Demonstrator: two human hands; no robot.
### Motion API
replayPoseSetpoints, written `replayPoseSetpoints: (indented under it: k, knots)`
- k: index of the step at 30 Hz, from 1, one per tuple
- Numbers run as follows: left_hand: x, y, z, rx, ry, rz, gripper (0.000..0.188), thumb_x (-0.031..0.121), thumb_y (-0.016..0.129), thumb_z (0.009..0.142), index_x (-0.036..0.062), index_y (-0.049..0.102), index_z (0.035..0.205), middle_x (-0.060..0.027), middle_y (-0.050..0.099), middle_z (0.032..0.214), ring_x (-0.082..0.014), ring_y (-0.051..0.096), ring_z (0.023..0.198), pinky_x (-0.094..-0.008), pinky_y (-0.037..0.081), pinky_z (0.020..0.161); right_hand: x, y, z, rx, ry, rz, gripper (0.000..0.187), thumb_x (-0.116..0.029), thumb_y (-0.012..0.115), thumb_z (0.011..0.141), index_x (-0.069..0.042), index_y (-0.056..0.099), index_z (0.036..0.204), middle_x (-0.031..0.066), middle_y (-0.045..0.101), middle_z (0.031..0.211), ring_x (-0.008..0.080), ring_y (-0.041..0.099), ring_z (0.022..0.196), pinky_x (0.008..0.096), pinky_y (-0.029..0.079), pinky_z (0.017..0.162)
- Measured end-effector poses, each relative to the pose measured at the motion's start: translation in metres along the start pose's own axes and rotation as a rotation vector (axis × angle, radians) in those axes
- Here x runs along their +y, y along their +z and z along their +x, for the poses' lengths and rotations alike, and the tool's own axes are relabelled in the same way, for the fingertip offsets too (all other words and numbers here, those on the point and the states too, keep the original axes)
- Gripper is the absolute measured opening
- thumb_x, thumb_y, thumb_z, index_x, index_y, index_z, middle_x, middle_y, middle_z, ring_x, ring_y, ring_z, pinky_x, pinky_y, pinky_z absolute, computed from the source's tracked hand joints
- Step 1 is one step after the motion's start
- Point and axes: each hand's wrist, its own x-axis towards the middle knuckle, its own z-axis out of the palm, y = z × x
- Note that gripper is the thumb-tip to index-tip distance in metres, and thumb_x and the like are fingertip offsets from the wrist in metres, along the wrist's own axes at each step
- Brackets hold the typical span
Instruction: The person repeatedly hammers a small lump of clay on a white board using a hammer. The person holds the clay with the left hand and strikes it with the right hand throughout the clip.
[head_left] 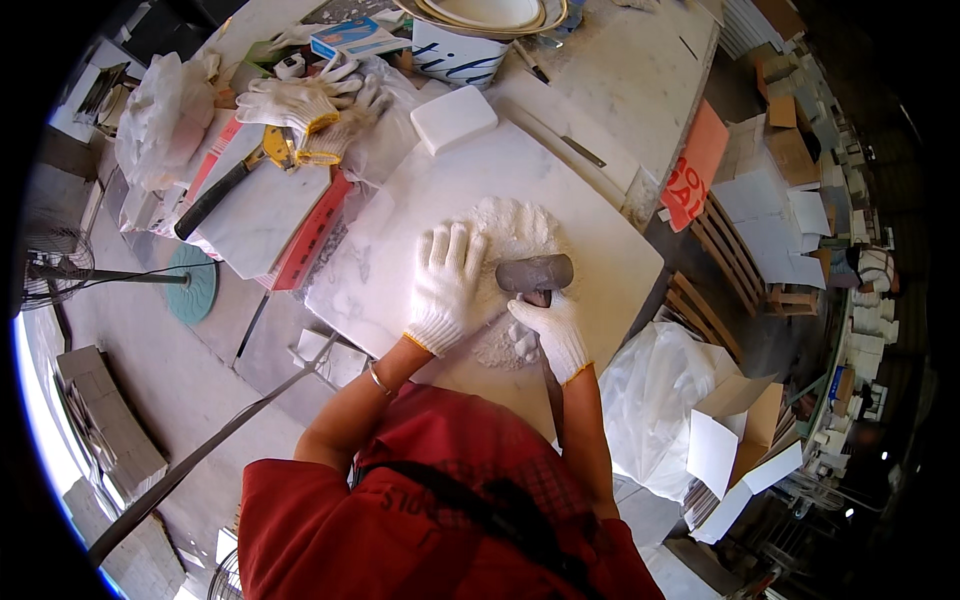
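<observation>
Grey hammer (536,273) — in right fingers (532,317)

Wide fisheye view, from the head-worn left camera, facing down, red shirt (430,530) nearest at lower edge, left hand (446,285) and right hand (556,335) near the middle, straight lines bent toward rim

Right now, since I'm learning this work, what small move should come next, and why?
Perhaps slide the left hand a little farther from the dark mallet: it lies close beside it, while the right hand grips the mallet amid white powder.
</observation>
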Motion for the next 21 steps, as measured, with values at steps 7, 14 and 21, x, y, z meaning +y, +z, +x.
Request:
replayPoseSetpoints:
  k: [7,14,21]
  knots:
    - [0.001,-0.004,0.002,0.017,-0.016,-0.088,0.083,0.042,0.085,0.061,-0.0008,0.06,0.128,-0.0237,0.055,0.125,-0.0443,0.054,0.116,-0.0549,0.043,0.101,-0.02,-0.004,-0.042,0.056,-0.198,0.025,0.023,-0.017,0.079,0.093,-0.002,0.07,0.109,0.0065,0.072,0.084,0.0141,0.068,0.062,0.0275,0.053,0.052]
    - [0.0,0.001,0.002,-0.002,0.002,0.007,0.082,0.046,0.084,0.066,-0.0012,0.059,0.129,-0.0241,0.055,0.126,-0.0448,0.053,0.118,-0.0564,0.041,0.104,0.02,0.001,0.017,0.009,-0.047,-0.069,0.031,-0.02,0.08,0.092,-0.004,0.066,0.114,0.007,0.07,0.08,0.018,0.065,0.054,0.0299,0.049,0.045]
    - [0.001,-0.005,0.002,0.002,-0.001,-0.081,0.084,0.051,0.085,0.066,-0.0015,0.06,0.127,-0.024,0.056,0.126,-0.0449,0.054,0.118,-0.0564,0.042,0.103,-0.029,-0.014,-0.04,0.018,-0.148,0.05,0.022,-0.018,0.079,0.093,-0.004,0.069,0.107,0.0062,0.072,0.081,0.0148,0.067,0.058,0.0278,0.051,0.048]
